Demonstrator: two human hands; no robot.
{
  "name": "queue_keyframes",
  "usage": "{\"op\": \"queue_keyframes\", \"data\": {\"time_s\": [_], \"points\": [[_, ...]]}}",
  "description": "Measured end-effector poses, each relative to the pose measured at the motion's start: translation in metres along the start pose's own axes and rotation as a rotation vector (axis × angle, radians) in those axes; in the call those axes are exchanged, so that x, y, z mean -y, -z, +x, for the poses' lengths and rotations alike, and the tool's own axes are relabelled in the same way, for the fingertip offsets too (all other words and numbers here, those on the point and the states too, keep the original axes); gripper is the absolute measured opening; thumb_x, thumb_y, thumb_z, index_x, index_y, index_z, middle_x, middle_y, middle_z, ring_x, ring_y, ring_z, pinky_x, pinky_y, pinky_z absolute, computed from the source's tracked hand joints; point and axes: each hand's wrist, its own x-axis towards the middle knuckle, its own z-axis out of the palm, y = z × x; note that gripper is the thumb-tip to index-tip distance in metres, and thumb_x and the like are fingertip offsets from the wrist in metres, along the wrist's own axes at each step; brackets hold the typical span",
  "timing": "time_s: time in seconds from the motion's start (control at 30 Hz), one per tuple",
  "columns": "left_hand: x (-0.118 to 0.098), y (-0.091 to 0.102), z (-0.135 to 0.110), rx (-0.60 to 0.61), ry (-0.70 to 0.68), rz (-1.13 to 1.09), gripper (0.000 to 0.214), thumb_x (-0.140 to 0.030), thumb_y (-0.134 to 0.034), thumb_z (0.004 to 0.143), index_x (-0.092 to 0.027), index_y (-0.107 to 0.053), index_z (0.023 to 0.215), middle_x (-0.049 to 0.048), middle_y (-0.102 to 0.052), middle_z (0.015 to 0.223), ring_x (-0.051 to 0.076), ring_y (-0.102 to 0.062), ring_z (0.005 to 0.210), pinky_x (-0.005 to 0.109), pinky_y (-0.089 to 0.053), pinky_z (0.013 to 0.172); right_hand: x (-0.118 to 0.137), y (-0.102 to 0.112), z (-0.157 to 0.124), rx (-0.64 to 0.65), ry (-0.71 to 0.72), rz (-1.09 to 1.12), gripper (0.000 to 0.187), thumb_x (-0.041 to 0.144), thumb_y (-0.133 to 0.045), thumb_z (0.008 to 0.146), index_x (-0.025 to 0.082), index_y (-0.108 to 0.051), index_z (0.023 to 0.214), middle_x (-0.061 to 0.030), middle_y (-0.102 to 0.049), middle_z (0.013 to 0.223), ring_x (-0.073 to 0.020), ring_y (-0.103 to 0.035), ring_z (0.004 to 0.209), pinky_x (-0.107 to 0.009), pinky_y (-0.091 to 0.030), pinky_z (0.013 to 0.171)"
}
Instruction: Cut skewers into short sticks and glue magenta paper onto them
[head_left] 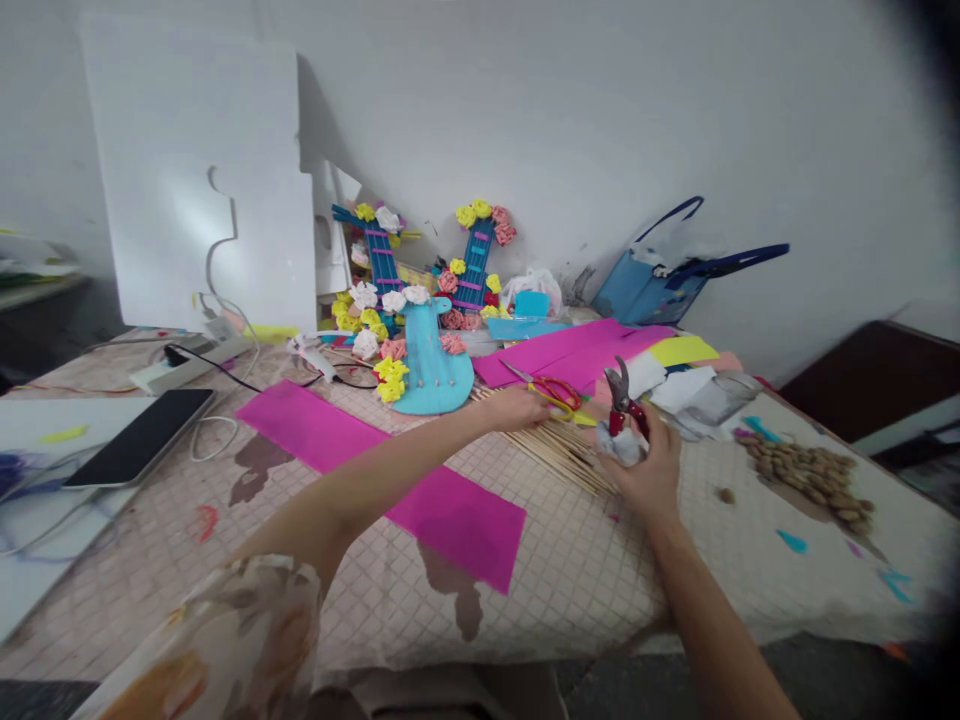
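Observation:
My right hand (649,465) is closed around pruning shears (619,400) with red handles. Their metal jaws point up and stand apart. A crumpled whitish piece (621,442), perhaps tissue or plastic, is bunched in the same hand. My left hand (521,408) reaches across to a pair of scissors (564,392) with red and yellow handles. Its fingers look closed at the lower handle, though partly hidden. The scissor blades point up and left. Beneath both hands lies a bundle of thin wooden sticks (559,455).
A magenta paper strip (472,525) lies in front, with more magenta sheets (592,350) behind. Blue guitar-shaped crafts (431,360) with paper flowers stand at the back. Brown nuts or shells (814,480) are heaped right. A tablet (142,435) lies left, a blue bag (649,285) behind.

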Motion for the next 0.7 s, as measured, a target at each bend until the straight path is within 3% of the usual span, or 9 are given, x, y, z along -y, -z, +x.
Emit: {"op": "queue_keyframes", "data": {"time_s": [0.13,0.27,0.4,0.5,0.6,0.7], "points": [[-0.001,0.014,-0.008,-0.029,0.037,0.051,0.019,-0.017,-0.046,0.091,-0.017,-0.065,0.094,0.0108,-0.067,0.099,0.02,-0.06,0.095,0.031,-0.04,0.083,-0.001,-0.001,0.0,0.0,0.001,-0.009,0.087,0.045,-0.072,0.063,0.015,-0.038,0.138,-0.0151,-0.051,0.113,-0.0323,-0.045,0.106,-0.053,-0.04,0.092],[0.023,0.052,-0.027,-0.056,0.135,0.084,0.02,-0.017,-0.046,0.092,-0.019,-0.064,0.1,0.0092,-0.066,0.102,0.02,-0.057,0.102,0.03,-0.038,0.086,0.0,-0.001,0.0,-0.024,-0.002,-0.024,0.084,0.046,-0.071,0.064,0.013,-0.041,0.136,-0.0164,-0.052,0.112,-0.033,-0.046,0.105,-0.051,-0.042,0.089],[0.073,0.099,-0.061,-0.117,0.353,0.111,0.02,-0.018,-0.047,0.091,-0.016,-0.066,0.094,0.0095,-0.066,0.102,0.021,-0.056,0.103,0.031,-0.038,0.089,0.0,-0.001,-0.001,-0.004,-0.021,-0.026,0.083,0.05,-0.067,0.066,0.014,-0.042,0.136,-0.0174,-0.054,0.113,-0.0361,-0.048,0.105,-0.054,-0.042,0.089],[0.116,0.123,-0.088,-0.125,0.557,0.113,0.019,-0.016,-0.049,0.088,-0.015,-0.067,0.095,0.0082,-0.067,0.097,0.021,-0.059,0.096,0.031,-0.042,0.083,-0.003,-0.003,-0.004,0.025,-0.058,-0.008,0.086,0.054,-0.067,0.066,0.017,-0.04,0.138,-0.0174,-0.053,0.117,-0.0389,-0.047,0.108,-0.057,-0.041,0.091],[0.155,0.133,-0.106,-0.055,0.723,0.084,0.014,-0.017,-0.055,0.086,-0.012,-0.067,0.09,0.0078,-0.066,0.093,0.021,-0.06,0.091,0.031,-0.047,0.08,-0.006,-0.004,-0.006,0.074,-0.089,0.013,0.088,0.056,-0.067,0.066,0.018,-0.039,0.14,-0.017,-0.053,0.117,-0.04,-0.049,0.107,-0.058,-0.041,0.092],[0.184,0.133,-0.113,0.043,0.834,0.032,0.024,-0.029,-0.056,0.089,-0.013,-0.061,0.106,0.0078,-0.062,0.107,0.02,-0.06,0.094,0.037,-0.051,0.081,-0.008,-0.004,-0.007,0.12,-0.111,0.01,0.088,0.06,-0.065,0.065,0.02,-0.039,0.14,-0.0169,-0.053,0.118,-0.0419,-0.05,0.106,-0.06,-0.042,0.09]]}}
